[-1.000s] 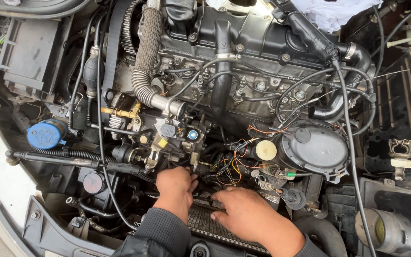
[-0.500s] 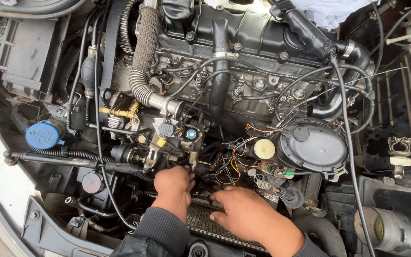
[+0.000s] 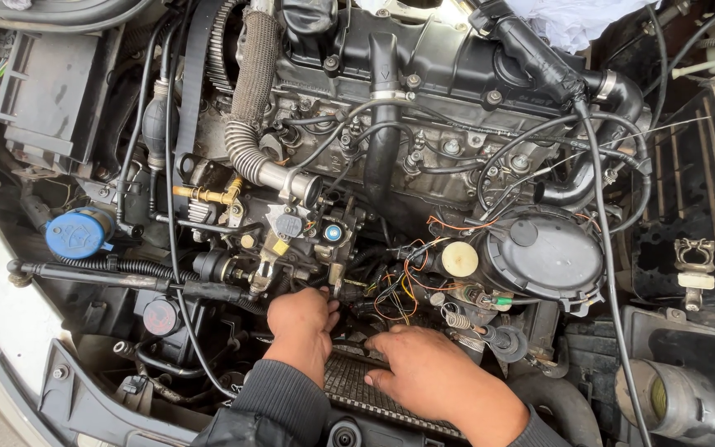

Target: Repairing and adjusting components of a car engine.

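Pump (image 3: pixel 304 240) is sitting low at the front of the engine (image 3: pixel 424 91), and the left hand (image 3: pixel 301 319) is curling its fingers in under it, can't tell on what. Right hand (image 3: pixel 419 364) is lying flat, loose, on the radiator (image 3: pixel 357 389) beside orange wires (image 3: pixel 411 273). Blue cap (image 3: pixel 79 232) is sitting far left, black round housing (image 3: pixel 544 252) on the right.

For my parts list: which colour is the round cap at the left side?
Blue; the round cap shows best in the head view.
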